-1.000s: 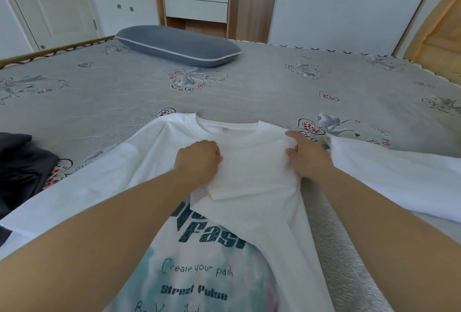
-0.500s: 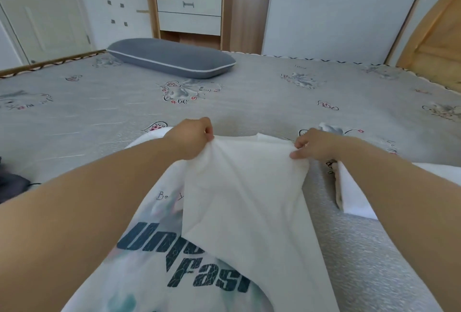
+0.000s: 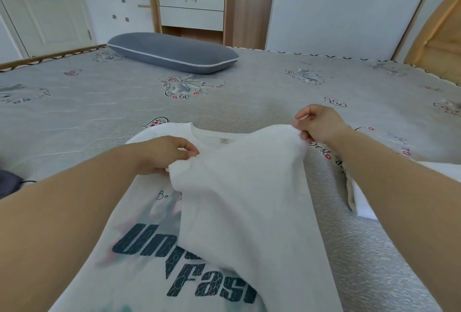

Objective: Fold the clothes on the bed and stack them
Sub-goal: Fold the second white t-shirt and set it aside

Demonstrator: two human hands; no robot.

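Both hands are clamped on the white T-shirt (image 3: 239,202), which lies on the grey bed (image 3: 99,112) right under the arms, printed side up. The left hand (image 3: 164,154) has fingers and thumb curled tight, bunching the near corner of the folded-over panel just beside its knuckles. The right hand (image 3: 318,124) pinches the far corner of that same panel, thumb against fingertips, a narrow grip, held above the bedcover. Between the two hands the cloth hangs raised and slack, and beyond it the collar and neck label show. Below the left hand the dark lettering runs out from under the lifted panel.

Against half a second ago, the left hand has dropped lower and nearer, while the right has swung up and outward, so the held edge now slants up to the right. A second back, both hands pressed the fabric flat.

Under the right forearm lies another white garment (image 3: 361,202); well beyond both hands, a grey pillow (image 3: 172,52).
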